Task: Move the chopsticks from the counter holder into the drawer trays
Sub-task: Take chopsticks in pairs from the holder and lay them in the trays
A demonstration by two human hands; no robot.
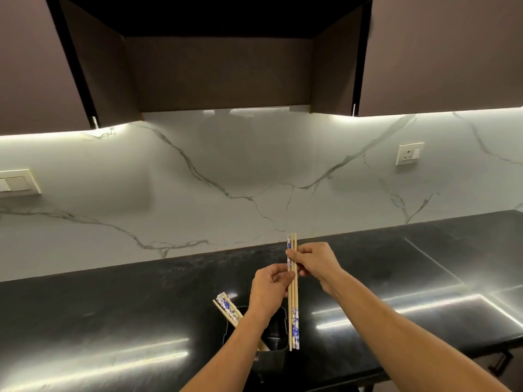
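Note:
Both hands hold a small bundle of wooden chopsticks (293,312) with blue-and-white patterned ends, upright above the black counter. My right hand (314,261) pinches the bundle near its top. My left hand (270,290) grips it lower, from the left. Below my left wrist stands the black counter holder (278,355), its opening facing up. Several more patterned chopsticks (226,306) lean out of the holder to the upper left. No drawer or tray is in view.
The glossy black counter (113,321) runs left to right, with its front edge near the bottom right. Behind it is a white marble backsplash (198,179) with a socket (409,154) at right and a switch plate (17,182) at left. Dark cabinets (218,66) hang overhead.

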